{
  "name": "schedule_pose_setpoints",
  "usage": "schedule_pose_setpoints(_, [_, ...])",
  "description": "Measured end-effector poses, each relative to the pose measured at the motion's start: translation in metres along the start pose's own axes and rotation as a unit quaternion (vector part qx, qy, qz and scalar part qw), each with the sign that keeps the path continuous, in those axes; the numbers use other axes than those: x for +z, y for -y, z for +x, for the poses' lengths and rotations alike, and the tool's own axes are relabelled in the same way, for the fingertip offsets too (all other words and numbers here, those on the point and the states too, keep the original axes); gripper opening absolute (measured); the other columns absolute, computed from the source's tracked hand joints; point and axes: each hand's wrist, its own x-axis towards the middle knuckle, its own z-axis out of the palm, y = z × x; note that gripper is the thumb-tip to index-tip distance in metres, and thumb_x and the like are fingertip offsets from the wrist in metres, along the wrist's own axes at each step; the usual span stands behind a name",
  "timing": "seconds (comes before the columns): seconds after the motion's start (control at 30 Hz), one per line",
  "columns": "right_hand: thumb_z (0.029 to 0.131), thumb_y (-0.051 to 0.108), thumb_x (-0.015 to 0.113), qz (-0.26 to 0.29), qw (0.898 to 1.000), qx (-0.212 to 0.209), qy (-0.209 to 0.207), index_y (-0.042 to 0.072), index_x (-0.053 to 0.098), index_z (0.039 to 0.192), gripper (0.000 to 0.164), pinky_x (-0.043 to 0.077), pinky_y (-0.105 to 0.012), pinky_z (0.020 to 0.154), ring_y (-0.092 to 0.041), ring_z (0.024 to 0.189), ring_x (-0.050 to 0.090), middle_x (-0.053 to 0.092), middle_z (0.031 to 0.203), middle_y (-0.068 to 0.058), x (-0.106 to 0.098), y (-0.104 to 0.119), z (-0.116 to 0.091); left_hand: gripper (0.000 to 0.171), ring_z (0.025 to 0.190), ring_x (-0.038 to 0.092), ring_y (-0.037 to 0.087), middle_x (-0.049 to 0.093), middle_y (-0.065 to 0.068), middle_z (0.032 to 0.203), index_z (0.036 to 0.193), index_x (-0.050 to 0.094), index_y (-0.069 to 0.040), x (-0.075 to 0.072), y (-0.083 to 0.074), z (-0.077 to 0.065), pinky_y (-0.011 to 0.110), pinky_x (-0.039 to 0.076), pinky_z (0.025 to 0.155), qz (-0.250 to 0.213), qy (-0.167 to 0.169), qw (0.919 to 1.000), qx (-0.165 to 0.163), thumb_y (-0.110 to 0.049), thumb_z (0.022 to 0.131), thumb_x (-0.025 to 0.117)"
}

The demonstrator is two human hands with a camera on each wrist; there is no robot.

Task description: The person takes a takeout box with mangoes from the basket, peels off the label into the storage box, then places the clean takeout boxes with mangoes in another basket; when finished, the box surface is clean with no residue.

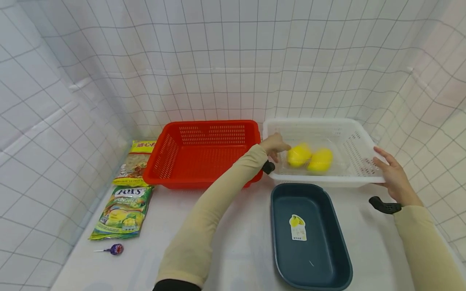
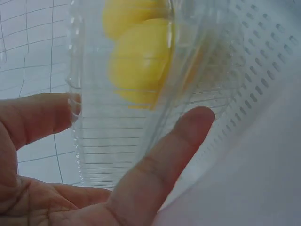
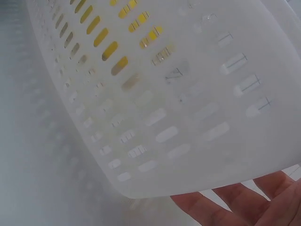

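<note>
Two lemons (image 1: 320, 160) show yellow through a clear plastic box (image 2: 101, 141) in the white basket (image 1: 327, 178). At the basket's left end, my left hand (image 1: 274, 144) holds that box between thumb and fingers. The left wrist view shows the thumb and fingers on different sides of the clear plastic. My right hand (image 1: 397, 180) grips the rim at the basket's right end. From the right wrist, its fingers (image 3: 240, 200) appear at the edge of the slotted wall; the thumb is out of that view.
Left of the white basket is a red basket (image 1: 204, 185). A dark blue tray (image 1: 316, 258) with a lemon sticker lies in front. At the far left are a yellow-and-red food packet (image 1: 134, 163), a green candy bag (image 1: 123, 212) and a lollipop (image 1: 116, 249). Grid-patterned sheets surround the table.
</note>
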Motion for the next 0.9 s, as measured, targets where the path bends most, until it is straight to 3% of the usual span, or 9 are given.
schedule_pose_setpoints(0.17, [0.096,0.034,0.054,-0.019,1.000,-0.001,0.009,0.035,0.029,0.149,0.058,0.053,-0.026,0.060,-0.004,0.084,0.053,0.042,0.110,0.008,0.002,0.000,0.003,0.048,0.092,0.061,0.034,0.050,0.016,0.115,0.132,0.037,0.003,0.000,0.002,-0.002,0.034,0.057,0.064,0.022,0.002,0.9998,-0.001,-0.019,0.095,0.059])
schedule_pose_setpoints(0.3, [0.097,0.035,0.053,-0.027,1.000,0.002,0.014,0.036,0.028,0.150,0.059,0.052,-0.026,0.060,-0.005,0.087,0.051,0.041,0.111,0.009,0.004,0.000,0.005,0.047,0.095,0.059,0.033,0.050,0.015,0.113,0.130,0.039,0.003,0.000,0.005,-0.001,0.033,0.057,0.065,0.032,0.005,0.9995,-0.003,-0.020,0.095,0.059])
schedule_pose_setpoints(0.47, [0.096,0.038,0.054,-0.026,0.999,0.004,0.019,0.037,0.028,0.149,0.060,0.053,-0.027,0.061,-0.006,0.088,0.051,0.041,0.112,0.010,0.003,-0.001,0.006,0.064,0.098,0.059,0.029,0.043,0.015,0.134,0.141,0.028,0.003,0.001,0.007,0.000,0.031,0.056,0.067,0.044,0.010,0.9990,-0.006,-0.027,0.094,0.060])
schedule_pose_setpoints(0.6, [0.096,0.037,0.054,-0.015,1.000,-0.001,0.023,0.036,0.028,0.149,0.059,0.053,-0.027,0.061,-0.004,0.085,0.054,0.043,0.111,0.009,0.000,-0.001,0.005,0.077,0.108,0.051,0.025,0.032,0.014,0.147,0.148,0.017,0.001,0.002,0.006,-0.005,0.031,0.056,0.069,0.058,0.011,0.9982,0.011,-0.031,0.093,0.061])
schedule_pose_setpoints(0.67, [0.095,0.037,0.054,-0.017,1.000,-0.003,0.022,0.036,0.029,0.149,0.059,0.053,-0.027,0.061,-0.004,0.084,0.054,0.043,0.110,0.009,-0.001,-0.001,0.004,0.074,0.106,0.052,0.026,0.036,0.014,0.145,0.148,0.020,0.000,0.001,0.006,-0.010,0.031,0.055,0.071,0.071,0.010,0.9964,0.045,-0.031,0.094,0.060])
schedule_pose_setpoints(0.73, [0.095,0.038,0.055,-0.023,1.000,-0.001,0.020,0.036,0.029,0.149,0.060,0.053,-0.026,0.061,-0.004,0.084,0.054,0.043,0.110,0.009,-0.002,0.000,0.003,0.070,0.111,0.052,0.025,0.039,0.013,0.144,0.147,0.025,0.000,0.000,0.006,-0.017,0.031,0.052,0.082,0.109,0.006,0.9891,0.098,-0.031,0.095,0.058])
schedule_pose_setpoints(0.83, [0.094,0.038,0.056,-0.029,0.999,0.003,0.017,0.037,0.029,0.149,0.060,0.053,-0.026,0.061,-0.003,0.083,0.054,0.042,0.109,0.010,-0.004,0.001,0.001,0.062,0.118,0.050,0.024,0.046,0.012,0.141,0.145,0.033,0.000,-0.002,0.007,-0.029,0.029,0.041,0.098,0.174,-0.010,0.9679,0.181,-0.032,0.097,0.054])
schedule_pose_setpoints(0.9, [0.094,0.038,0.057,-0.029,0.999,0.003,0.017,0.037,0.030,0.148,0.061,0.053,-0.026,0.060,-0.002,0.082,0.053,0.042,0.109,0.010,-0.005,0.001,0.000,0.058,0.124,0.047,0.022,0.045,0.011,0.142,0.144,0.037,0.000,-0.003,0.010,-0.041,0.027,0.034,0.104,0.200,-0.023,0.9548,0.218,-0.033,0.098,0.052])
